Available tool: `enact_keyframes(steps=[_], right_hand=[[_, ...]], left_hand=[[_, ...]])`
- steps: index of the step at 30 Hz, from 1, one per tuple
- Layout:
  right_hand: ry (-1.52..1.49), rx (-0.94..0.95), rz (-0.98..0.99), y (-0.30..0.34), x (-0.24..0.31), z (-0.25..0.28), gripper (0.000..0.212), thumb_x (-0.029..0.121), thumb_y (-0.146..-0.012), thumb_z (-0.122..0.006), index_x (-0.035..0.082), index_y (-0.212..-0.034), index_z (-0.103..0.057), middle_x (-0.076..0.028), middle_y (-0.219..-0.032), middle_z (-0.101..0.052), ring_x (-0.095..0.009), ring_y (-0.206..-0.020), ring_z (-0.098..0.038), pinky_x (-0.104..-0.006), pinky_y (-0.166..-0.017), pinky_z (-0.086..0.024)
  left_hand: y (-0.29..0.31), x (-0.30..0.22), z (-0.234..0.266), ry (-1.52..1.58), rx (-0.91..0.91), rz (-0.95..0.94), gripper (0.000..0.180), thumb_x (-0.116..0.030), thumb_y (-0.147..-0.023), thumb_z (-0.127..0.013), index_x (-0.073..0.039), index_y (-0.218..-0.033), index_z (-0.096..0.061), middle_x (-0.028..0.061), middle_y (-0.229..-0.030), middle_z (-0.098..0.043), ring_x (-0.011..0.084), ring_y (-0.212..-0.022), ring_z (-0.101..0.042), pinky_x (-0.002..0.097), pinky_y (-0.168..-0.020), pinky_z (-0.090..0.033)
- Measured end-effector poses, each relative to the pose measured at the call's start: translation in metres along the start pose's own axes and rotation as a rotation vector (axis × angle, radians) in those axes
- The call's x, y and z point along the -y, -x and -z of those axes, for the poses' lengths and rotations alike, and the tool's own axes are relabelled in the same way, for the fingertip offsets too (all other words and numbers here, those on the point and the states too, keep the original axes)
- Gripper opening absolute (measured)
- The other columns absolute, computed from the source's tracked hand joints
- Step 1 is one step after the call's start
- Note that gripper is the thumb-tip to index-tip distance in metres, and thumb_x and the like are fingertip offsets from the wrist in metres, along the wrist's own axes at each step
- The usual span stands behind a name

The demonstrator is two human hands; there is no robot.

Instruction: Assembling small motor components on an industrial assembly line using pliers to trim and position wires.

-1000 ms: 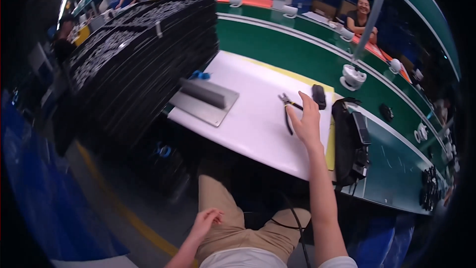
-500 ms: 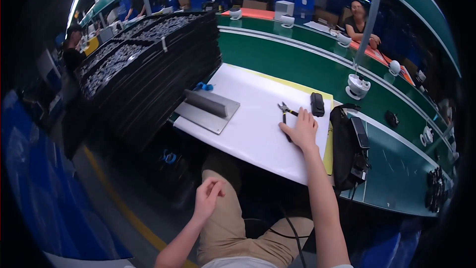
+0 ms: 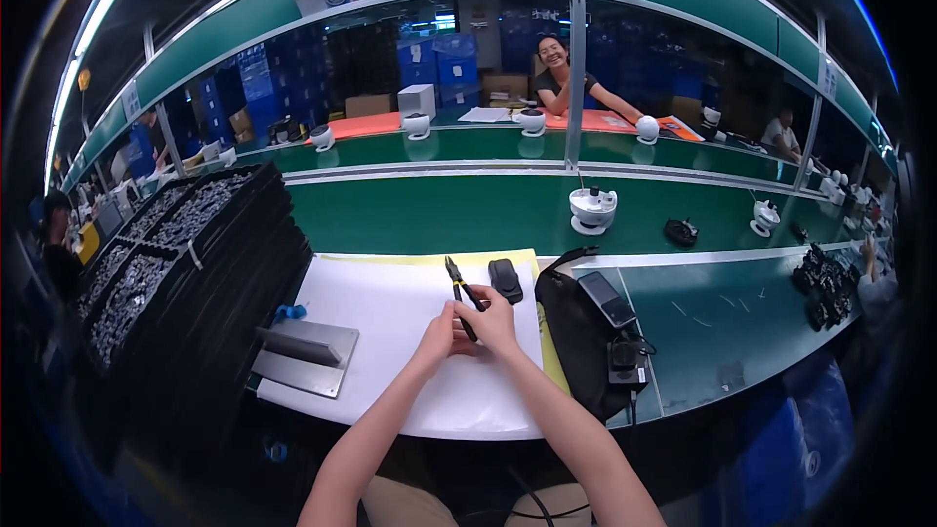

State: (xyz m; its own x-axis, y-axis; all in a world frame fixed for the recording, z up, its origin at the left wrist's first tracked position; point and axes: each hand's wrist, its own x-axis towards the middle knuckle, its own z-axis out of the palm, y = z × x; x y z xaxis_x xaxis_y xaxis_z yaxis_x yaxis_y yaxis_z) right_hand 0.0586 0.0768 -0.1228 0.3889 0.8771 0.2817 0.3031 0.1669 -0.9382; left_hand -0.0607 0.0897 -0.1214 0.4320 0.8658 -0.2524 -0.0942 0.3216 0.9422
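A pair of pliers with black and yellow handles points its jaws away from me above the white sheet. The fingers of my right hand are closed round its handles. My left hand meets the right one there, closed against the handle's lower part; some of its fingers are hidden. Just beyond my right hand lies a small black device. A metal plate with an upright bar rests on the sheet's left side, with a blue item behind it.
Stacked black trays of small parts rise at the left. To the right lie a black pouch and a phone-like device. White round units stand along the green conveyor. A person leans on the far side.
My right hand has picked the pliers up off the sheet. My left hand has come up from my lap to join it. The view has swung to the right and up.
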Motion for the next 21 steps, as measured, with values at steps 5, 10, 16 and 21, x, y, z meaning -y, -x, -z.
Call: enact_keyframes(steps=[5,10,16,21], right_hand=[[-0.457,-0.115,-0.025,-0.028,-0.035,-0.019,0.041,0.037,-0.086,-0.058,-0.001,-0.099,-0.058,-0.01,-0.089,-0.059,-0.017,-0.079,-0.055,-0.0265,-0.071,-0.045],[-0.323,-0.145,0.1,-0.038,-0.027,-0.024,0.032,0.028,-0.083,-0.065,0.001,-0.097,-0.058,-0.004,-0.085,-0.057,-0.011,-0.076,-0.051,-0.0237,-0.064,-0.044],[-0.526,-0.03,-0.078,-0.047,-0.028,-0.034,0.023,0.009,-0.079,-0.065,-0.004,-0.098,-0.06,-0.004,-0.075,-0.058,-0.005,-0.053,-0.048,-0.0177,-0.043,-0.038],[-0.593,0.106,-0.245,-0.058,-0.037,-0.036,0.029,0.005,-0.08,-0.063,-0.005,-0.107,-0.057,-0.008,-0.086,-0.061,-0.011,-0.07,-0.056,-0.0215,-0.059,-0.045]], left_hand=[[-0.04,-0.011,-0.02,-0.15,0.021,-0.242,0.058,-0.045,-0.097,-0.027,-0.001,-0.085,-0.062,0.0031,-0.059,-0.054,0.0133,-0.05,-0.051,0.0277,-0.043,-0.039],[-0.069,-0.005,-0.017,-0.089,0.013,-0.305,0.047,-0.038,-0.098,-0.03,-0.002,-0.1,-0.059,0.0014,-0.073,-0.057,0.0073,-0.053,-0.048,0.0209,-0.045,-0.035],[-0.075,-0.007,0.029,0.275,0.249,-0.009,0.037,-0.037,-0.098,-0.03,-0.008,-0.104,-0.053,0.0014,-0.077,-0.058,0.0098,-0.067,-0.054,0.0226,-0.063,-0.044],[-0.073,-0.006,0.037,-0.008,0.145,-0.146,0.033,-0.036,-0.096,-0.04,-0.008,-0.094,-0.057,-0.0001,-0.069,-0.058,0.0068,-0.057,-0.053,0.02,-0.053,-0.044]])
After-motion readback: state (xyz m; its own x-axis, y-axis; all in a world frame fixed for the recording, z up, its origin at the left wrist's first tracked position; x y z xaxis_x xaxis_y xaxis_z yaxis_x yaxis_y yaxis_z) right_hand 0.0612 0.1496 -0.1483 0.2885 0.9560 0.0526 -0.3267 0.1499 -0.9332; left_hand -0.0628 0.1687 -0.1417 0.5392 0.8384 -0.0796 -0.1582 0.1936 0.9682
